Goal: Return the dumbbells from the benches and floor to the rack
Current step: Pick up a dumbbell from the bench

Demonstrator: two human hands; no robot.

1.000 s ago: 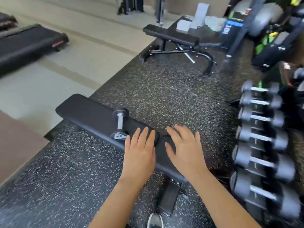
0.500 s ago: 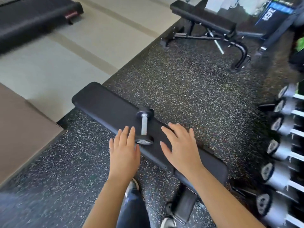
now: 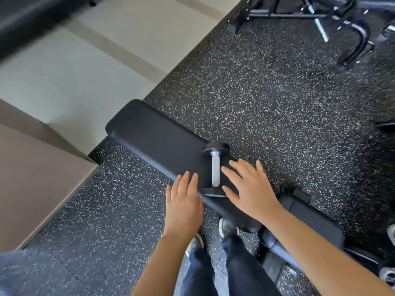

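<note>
A small black dumbbell (image 3: 215, 170) with a silver handle lies across the black padded bench (image 3: 158, 137). My left hand (image 3: 183, 201) hovers flat just left of its near head, fingers spread and holding nothing. My right hand (image 3: 250, 189) is open just right of the handle, fingers close to it but not around it. The dumbbell rack is almost out of view; only ends of dumbbells (image 3: 391, 233) show at the right edge.
A second bench's black frame (image 3: 350, 33) stands at the top right on the speckled rubber floor (image 3: 277, 99). Pale flooring (image 3: 74, 71) and a brown mat (image 3: 32, 178) lie to the left. My legs and shoes (image 3: 226, 227) are below, against the bench.
The view has tilted down and moved closer to the bench. Both hands have come up on either side of the dumbbell. The rack has slid out of view to the right.
</note>
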